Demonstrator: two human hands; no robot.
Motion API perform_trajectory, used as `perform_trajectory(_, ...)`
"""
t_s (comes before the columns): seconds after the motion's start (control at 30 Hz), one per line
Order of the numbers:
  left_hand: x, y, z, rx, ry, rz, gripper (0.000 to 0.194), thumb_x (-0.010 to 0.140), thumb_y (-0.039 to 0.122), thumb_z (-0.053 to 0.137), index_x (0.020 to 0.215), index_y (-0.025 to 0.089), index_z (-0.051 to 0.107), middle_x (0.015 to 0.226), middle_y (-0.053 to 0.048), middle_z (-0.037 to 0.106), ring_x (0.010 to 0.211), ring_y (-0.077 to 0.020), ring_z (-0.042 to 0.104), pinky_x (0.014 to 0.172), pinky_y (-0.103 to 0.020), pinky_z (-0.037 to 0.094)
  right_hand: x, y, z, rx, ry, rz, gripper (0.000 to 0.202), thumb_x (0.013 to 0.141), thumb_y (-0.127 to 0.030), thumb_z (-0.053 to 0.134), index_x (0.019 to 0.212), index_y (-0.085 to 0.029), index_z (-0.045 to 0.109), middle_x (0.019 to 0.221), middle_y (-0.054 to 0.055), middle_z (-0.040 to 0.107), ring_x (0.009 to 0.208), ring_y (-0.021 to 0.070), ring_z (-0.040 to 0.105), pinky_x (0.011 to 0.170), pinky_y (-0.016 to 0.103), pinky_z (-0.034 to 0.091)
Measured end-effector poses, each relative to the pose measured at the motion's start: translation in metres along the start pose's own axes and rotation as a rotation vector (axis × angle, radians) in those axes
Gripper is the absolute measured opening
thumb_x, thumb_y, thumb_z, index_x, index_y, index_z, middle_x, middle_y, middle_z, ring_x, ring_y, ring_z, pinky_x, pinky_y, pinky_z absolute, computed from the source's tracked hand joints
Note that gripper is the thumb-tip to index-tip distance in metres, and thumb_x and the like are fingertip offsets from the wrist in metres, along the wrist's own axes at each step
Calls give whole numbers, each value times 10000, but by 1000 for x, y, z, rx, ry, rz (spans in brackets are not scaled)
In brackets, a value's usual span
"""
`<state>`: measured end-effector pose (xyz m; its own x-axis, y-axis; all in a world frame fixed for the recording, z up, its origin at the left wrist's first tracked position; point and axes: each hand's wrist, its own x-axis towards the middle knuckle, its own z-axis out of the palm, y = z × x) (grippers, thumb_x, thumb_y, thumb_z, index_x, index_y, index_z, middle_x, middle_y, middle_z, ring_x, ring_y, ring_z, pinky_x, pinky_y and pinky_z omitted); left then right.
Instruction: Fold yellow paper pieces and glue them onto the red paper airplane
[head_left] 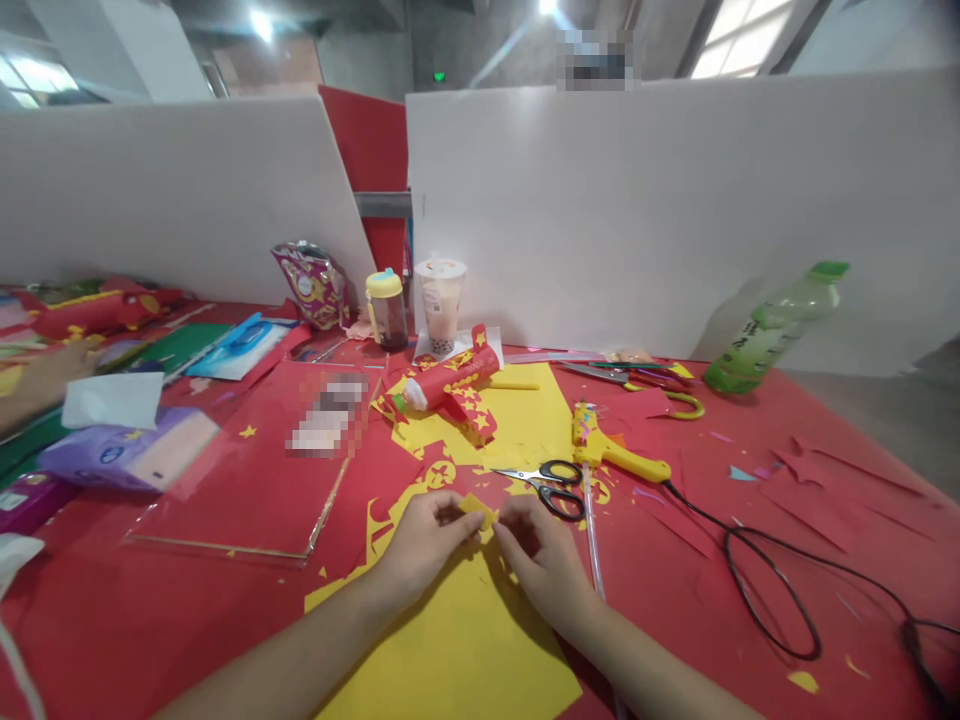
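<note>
A small yellow paper piece (474,508) is pinched between the thumb and fingers of my left hand (429,540). My right hand (541,556) touches its right end with thumb and forefinger closed. Both hands are above a large yellow sheet (457,650) on the red table. Black-handled scissors (559,488) lie just beyond my right hand. Farther back, a red paper airplane with yellow stars (454,385) rests on another yellow sheet (536,425). A yellow glue gun (619,452) lies right of the scissors, its black cord trailing right.
At the back stand a snack bag (311,285), a yellow-lidded bottle (387,312), a drink cup (441,308) and a tilted green bottle (776,330). A tissue pack (135,450) and another person's hand (56,375) are left. Paper scraps lie around.
</note>
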<state>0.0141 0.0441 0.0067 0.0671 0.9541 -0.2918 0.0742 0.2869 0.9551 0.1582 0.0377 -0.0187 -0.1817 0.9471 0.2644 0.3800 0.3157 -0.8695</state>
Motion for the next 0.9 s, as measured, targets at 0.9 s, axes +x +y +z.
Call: perform_trajectory(0.9,-3,-6,-1,299,-26,113,248,595,223,633,480,148,426,467,66,381,479,-75,340,463,-205,276,-3,-4,-3,-144,40,-257,249,756,-147,465,1001,-190,461,887,76,546,722,156,555,593,261,482)
